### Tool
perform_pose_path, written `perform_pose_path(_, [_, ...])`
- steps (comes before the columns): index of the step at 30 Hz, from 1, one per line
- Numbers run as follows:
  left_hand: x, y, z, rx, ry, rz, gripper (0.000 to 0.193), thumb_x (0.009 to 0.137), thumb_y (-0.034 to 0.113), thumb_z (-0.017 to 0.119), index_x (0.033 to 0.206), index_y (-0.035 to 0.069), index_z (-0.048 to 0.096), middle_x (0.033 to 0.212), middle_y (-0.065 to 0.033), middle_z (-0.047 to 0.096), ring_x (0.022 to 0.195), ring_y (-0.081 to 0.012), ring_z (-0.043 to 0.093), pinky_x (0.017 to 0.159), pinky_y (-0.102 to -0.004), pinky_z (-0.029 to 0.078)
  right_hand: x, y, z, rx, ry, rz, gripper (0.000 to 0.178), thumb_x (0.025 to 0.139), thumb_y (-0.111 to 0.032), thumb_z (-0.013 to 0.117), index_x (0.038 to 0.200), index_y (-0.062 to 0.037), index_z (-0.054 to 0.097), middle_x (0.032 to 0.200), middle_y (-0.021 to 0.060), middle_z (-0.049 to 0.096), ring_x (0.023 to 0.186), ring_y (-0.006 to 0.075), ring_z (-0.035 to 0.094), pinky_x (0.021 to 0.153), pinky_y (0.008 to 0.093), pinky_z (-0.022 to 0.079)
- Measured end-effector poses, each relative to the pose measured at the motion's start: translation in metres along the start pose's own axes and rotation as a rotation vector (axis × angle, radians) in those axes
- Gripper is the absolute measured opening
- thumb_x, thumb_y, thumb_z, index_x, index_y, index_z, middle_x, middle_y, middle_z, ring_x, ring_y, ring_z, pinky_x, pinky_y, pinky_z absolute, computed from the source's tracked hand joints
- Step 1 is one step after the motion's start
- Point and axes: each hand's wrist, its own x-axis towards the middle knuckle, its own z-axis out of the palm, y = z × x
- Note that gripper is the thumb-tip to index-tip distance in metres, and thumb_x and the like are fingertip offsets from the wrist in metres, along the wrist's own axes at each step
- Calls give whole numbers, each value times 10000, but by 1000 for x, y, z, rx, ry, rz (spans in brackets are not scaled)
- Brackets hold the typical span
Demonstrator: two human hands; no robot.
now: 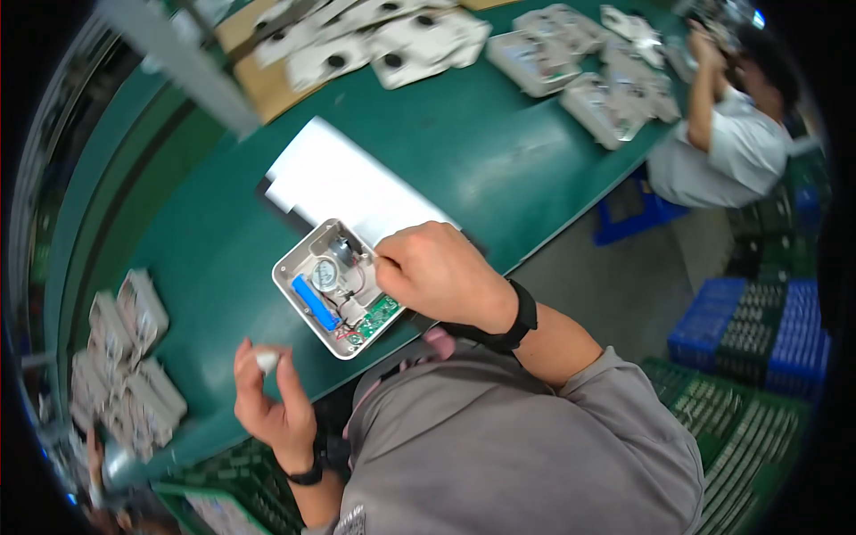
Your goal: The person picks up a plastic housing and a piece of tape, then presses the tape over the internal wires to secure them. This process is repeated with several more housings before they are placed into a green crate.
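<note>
An open white plastic housing (283,268) lies on the green table in front of me. Inside it sit a blue cylindrical battery (314,301), a round metallic part (325,274), a grey motor-like cylinder (341,251), thin wires and a green circuit board (382,312). My right hand (439,275) is closed at the housing's right edge; its fingertips are partly hidden, so what they pinch does not show. Left of the housing and apart from it, my left hand (275,401) holds a small white piece (267,360) between thumb and index finger.
White sheets (343,183) lie beyond the housing. Similar housings are piled at the left (129,366) and far right (615,94); white covers (392,49) rest on cardboard at the back. A co-worker (727,134) works at the right. Blue crates (744,325) stand on the floor.
</note>
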Motion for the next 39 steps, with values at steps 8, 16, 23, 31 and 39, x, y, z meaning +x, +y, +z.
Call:
perform_pose_path(8, [-9, -6, -1, -18, -137, 7, 104, 903, -26, 722, 969, 14, 652, 874, -105, 718, 829, -251, 693, 984, -472, 534, -37, 110, -139, -359, 228, 283, 200, 918, -111, 567, 823, 60, 608, 746, 288, 559, 603, 376, 534, 623, 466, 469])
perform_pose_path(16, [12, -29, -2, 199, 48, 5, 232, 825, 43, 815, 1012, 30, 679, 907, -151, 713, 822, -369, 691, 734, -428, 555, -107, 295, -263, -683, 363, 457, 413, 1038, -347, 612, 1143, 31, 743, 1041, 236, 761, 953, 340, 739, 848, 439, 551])
perform_pose_path(23, [94, -144, -79, 1068, 169, -107, 508, 855, 260, 802, 1237, -1, 590, 1139, -215, 669, 1037, -416, 647, 859, -516, 530, -48, 192, -213, -601, 696, 267, 417, 1048, -339, 649, 1236, 28, 712, 1078, 130, 768, 938, 227, 712, 834, 354, 552])
perform_pose_path(31, [119, -227, -90, 945, 120, -222, 392, 885, 76, 721, 1257, 18, 611, 1101, -192, 689, 1038, -385, 666, 869, -496, 543, 47, 8, -13, 22, -262, -100, 196, 897, -27, 732, 1092, -6, 731, 1036, 120, 705, 928, 250, 692, 769, 349, 567])
perform_pose_path(39, [42, -118, -42, 604, 14, 117, 329, 891, -66, 633, 1210, 12, 613, 1005, -195, 652, 936, -411, 660, 812, -476, 557, 38, 19, 29, -314, -125, -325, 94, 846, -26, 732, 940, -28, 726, 951, 92, 663, 892, 310, 673, 747, 411, 551])
